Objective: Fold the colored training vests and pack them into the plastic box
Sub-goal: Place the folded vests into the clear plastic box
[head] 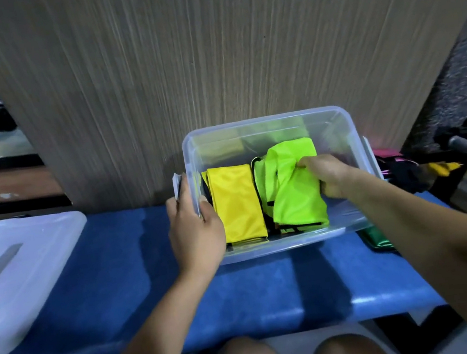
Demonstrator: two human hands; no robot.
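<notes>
- While lowering into plastic box [337, 126]: right hand [328, 175] pinching lime vest [296, 194], 3 o'clock of folded yellow vest [238, 203]
- Left hand [194, 229] clasping box wall at 9 o'clock
- Likely light, limp, slippery; best gripped across folded layers

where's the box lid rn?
Head view, far left: the lid lies flat on the blue bench, apart from the plastic box and left of the left hand.

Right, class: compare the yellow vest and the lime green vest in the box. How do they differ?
The yellow vest lies flat and neatly folded on the box's left side; the lime green vest is rumpled on the right. No hand touches the yellow vest, while the right hand grips the lime green vest. Both sit inside the clear plastic box, whose left wall the left hand holds.
</notes>
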